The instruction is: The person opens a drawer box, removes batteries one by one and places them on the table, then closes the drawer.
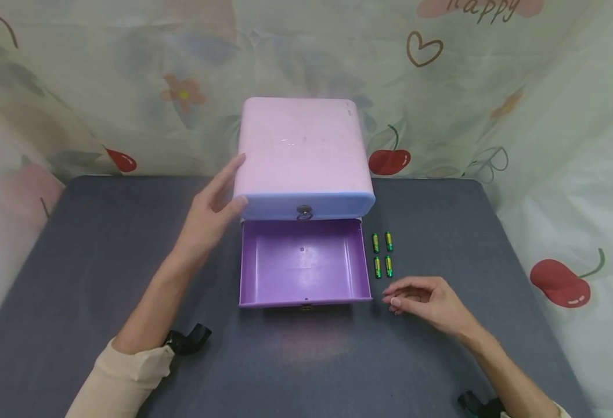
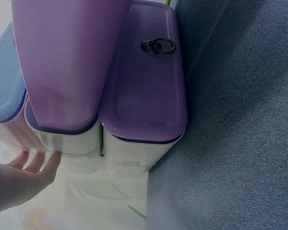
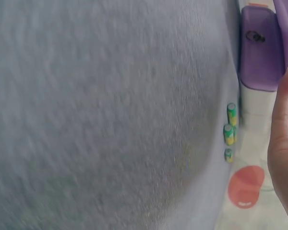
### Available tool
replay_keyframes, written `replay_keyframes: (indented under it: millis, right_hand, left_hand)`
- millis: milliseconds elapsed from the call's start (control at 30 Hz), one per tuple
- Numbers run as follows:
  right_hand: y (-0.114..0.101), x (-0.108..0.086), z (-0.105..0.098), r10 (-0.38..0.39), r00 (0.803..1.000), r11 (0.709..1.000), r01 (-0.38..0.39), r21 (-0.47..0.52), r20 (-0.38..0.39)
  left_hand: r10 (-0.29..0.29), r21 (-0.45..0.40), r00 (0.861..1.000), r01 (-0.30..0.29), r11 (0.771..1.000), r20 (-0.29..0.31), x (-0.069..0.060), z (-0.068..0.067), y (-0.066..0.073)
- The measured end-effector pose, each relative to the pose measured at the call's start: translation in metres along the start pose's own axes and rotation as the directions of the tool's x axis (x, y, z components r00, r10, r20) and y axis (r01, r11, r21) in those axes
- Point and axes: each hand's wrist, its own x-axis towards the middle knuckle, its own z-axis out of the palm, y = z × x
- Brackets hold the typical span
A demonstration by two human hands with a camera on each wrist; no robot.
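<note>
A small drawer cabinet (image 1: 302,145) with a pink top and a blue top drawer (image 1: 270,206) stands at the back of the table. Its middle purple drawer (image 1: 306,261) is pulled out, and nothing lies inside it. Below that, the bottom purple drawer (image 2: 146,81) with its ring pull (image 2: 158,46) sits closed. My left hand (image 1: 205,217) rests against the cabinet's left side, fingers spread and thumb near the front corner. My right hand (image 1: 425,300) hovers right of the drawer with loosely bent fingers, holding nothing. Just beyond it lie several green and yellow batteries (image 1: 388,241).
The dark grey tabletop (image 1: 306,371) runs up to a patterned curtain (image 1: 296,64) behind the cabinet. More of the printed fabric (image 1: 588,191) hangs on the right. A black strap (image 1: 188,339) sticks out from the left wrist.
</note>
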Motion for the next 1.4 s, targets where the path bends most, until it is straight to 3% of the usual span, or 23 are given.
replay_keyframes:
  millis: [100, 367, 533, 1400]
  right_hand:
    - [0.000, -0.001, 0.006, -0.027, 0.999, 1.000, 0.027, 0.014, 0.023]
    - [0.002, -0.004, 0.022, -0.009, 0.999, 0.996, 0.005, 0.086, 0.041]
    - [0.001, -0.006, 0.031, -0.066, 0.995, 0.991, 0.056, 0.122, 0.080]
    - [0.001, 0.009, 0.075, -0.133, 0.959, 0.983, 0.094, 0.158, 0.250]
  left_hand:
    - [-0.002, -0.001, 1.000, 0.002, 1.000, -0.001, 0.000, 0.000, 0.000]
    - [-0.021, 0.001, 1.000, 0.021, 1.000, 0.004, -0.001, 0.000, 0.000]
    - [-0.017, 0.009, 1.000, 0.017, 1.000, 0.003, -0.002, -0.001, 0.001]
    - [0.001, 0.013, 1.000, -0.001, 1.000, 0.004, -0.001, -0.001, -0.001]
